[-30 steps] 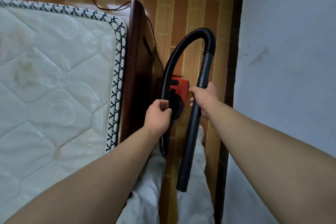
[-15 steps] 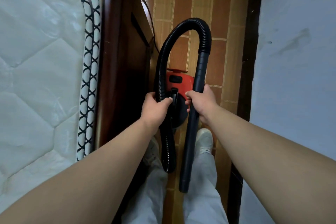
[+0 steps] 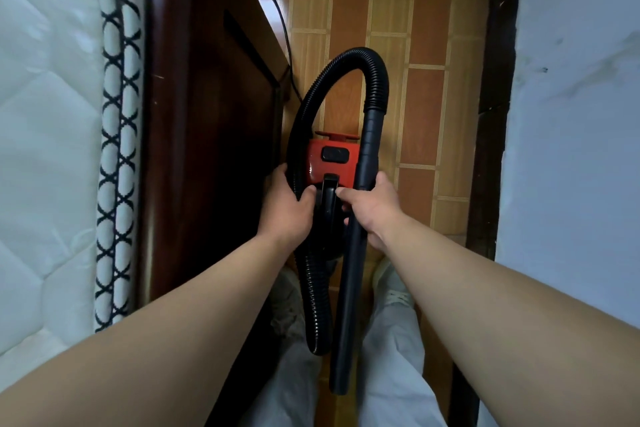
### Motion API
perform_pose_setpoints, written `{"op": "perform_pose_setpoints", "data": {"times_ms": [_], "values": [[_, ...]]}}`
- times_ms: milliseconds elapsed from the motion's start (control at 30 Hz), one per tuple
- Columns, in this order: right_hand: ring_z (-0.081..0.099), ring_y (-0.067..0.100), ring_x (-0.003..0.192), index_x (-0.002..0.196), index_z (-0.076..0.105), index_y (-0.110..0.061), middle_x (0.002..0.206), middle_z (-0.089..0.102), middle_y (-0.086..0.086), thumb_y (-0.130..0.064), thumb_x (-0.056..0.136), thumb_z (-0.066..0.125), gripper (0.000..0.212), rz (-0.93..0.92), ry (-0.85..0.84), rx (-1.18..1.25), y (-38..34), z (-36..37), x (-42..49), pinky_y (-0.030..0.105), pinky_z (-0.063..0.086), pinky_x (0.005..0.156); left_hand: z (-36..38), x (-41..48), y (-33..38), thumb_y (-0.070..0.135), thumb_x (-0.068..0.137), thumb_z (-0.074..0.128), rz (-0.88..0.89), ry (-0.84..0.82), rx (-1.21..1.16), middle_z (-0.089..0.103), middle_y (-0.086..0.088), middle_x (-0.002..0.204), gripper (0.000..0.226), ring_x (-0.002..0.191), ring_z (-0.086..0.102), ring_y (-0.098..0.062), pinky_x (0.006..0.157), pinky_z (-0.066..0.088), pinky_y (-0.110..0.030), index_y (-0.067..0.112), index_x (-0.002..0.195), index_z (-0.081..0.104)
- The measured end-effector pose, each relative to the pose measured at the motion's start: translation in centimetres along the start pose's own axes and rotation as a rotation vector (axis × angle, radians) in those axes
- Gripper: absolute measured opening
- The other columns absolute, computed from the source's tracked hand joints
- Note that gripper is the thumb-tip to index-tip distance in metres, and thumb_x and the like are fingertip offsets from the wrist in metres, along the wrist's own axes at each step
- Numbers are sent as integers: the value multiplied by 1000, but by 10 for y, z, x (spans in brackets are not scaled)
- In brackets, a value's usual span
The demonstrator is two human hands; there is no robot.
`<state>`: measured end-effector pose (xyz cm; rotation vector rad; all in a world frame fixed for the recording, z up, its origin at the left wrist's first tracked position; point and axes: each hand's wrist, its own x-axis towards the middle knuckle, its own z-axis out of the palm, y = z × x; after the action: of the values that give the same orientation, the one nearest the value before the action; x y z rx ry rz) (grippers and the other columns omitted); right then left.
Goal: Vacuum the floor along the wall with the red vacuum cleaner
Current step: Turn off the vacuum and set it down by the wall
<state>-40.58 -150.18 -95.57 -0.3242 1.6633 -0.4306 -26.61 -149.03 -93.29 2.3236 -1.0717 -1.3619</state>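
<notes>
Both grips unchanged, left grip (image 3: 287, 210) curled round ribbed hose (image 3: 353, 55), right grip (image 3: 373, 210) round rigid tube (image 3: 349, 288), red vacuum cleaner (image 3: 317, 166) nearer

Dark wooden bed frame (image 3: 207, 114), quilted white mattress (image 3: 45, 114) on it with black cross-patterned edging (image 3: 119, 114), brown and tan tiled floor (image 3: 426, 97) just right of the frame, dark skirting (image 3: 491, 80) along the floor's far side, pale scuffed wall (image 3: 571, 114) farthest from the frame

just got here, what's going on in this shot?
A person stands in the gap between a wooden bed frame and the wall, looking down at the red vacuum cleaner. The left hand grips its ribbed hose; the right hand grips the rigid tube, whose open end hangs near the person's legs. The tip seems off the floor.
</notes>
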Motion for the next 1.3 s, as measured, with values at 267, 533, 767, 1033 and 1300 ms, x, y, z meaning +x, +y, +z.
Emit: {"op": "perform_pose_setpoints", "data": {"times_ms": [267, 533, 767, 1033, 1300], "values": [[69, 20, 77, 116, 53, -24, 102, 68, 5, -9, 82, 82, 48, -9, -4, -56, 4, 10, 11, 27, 54, 54, -1, 36, 10, -15, 89, 44, 497, -218, 558, 29, 1, 165, 78, 155, 16, -15, 127, 9, -38, 20, 158, 33], [71, 27, 82, 109, 53, -30, 101, 70, 7, -13, 83, 81, 42, -31, -34, -51, 7, 8, 15, 30, 56, 57, 6, 75, 19, -5, 94, 49, 555, -455, 914, 10, 6, 171, 84, 157, 1, -13, 127, 1, -40, 25, 163, 12], [70, 24, 92, 112, 53, -31, 105, 70, 3, -20, 87, 81, 38, -24, -67, 1, 13, 5, 14, 30, 55, 59, 10, 87, 8, -3, 94, 46, 550, -505, 963, 9, 6, 171, 83, 157, -1, -13, 127, -1, -42, 26, 163, 11], [70, 22, 91, 116, 53, -28, 105, 70, 3, -18, 88, 79, 40, -41, -68, 8, 13, 6, 14, 27, 55, 58, 9, 84, 11, -3, 96, 43, 551, -498, 983, 8, 6, 171, 80, 157, -1, -15, 126, -7, -42, 26, 163, 11], [72, 21, 91, 119, 53, -28, 104, 71, 4, -18, 88, 79, 42, -46, -65, -2, 17, 6, 19, 30, 59, 62, 11, 87, 12, 2, 96, 45, 537, -506, 1045, 9, 4, 171, 78, 157, -3, -16, 126, -10, -44, 27, 162, 12]]}}
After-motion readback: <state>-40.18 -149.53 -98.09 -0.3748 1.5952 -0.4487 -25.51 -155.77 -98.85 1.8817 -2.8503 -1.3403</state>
